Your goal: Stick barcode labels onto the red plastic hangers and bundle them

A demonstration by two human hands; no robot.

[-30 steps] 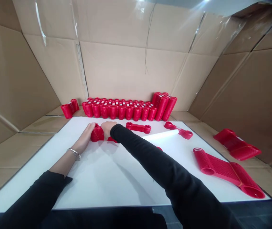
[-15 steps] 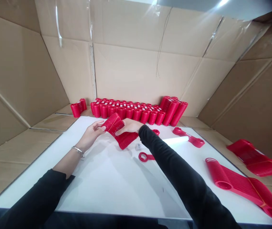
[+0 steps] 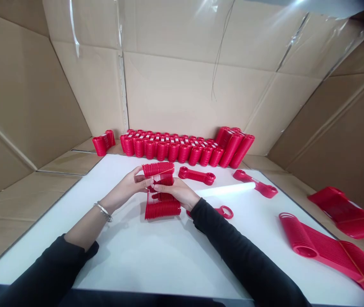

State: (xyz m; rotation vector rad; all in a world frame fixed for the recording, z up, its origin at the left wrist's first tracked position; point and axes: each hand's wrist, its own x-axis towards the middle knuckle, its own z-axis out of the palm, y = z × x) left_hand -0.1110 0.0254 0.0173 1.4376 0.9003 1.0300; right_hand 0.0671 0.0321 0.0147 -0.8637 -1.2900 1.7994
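Between both hands, over the white table, is a stack of thin red plastic pieces with ring-shaped ends, its layers fanned slightly apart. My left hand grips the stack's left side, fingers behind and thumb in front. From the right, my right hand closes round its middle, thumb near the other thumb. A thin band crosses the upper part of the stack. Partly behind my right wrist lies a red piece with a ring end. A short red stack rests just beyond my right hand.
A row of banded red stacks lines the table's back edge, with taller stacks at its right end. A white tube lies beside another red stack. Large red stacks sit at right. Cardboard walls surround the table.
The held stack has turned from slanted to nearly upright and come slightly nearer. Both hands have shifted to its middle, and its layers now show fanned apart. My right forearm has moved, uncovering the short stack.
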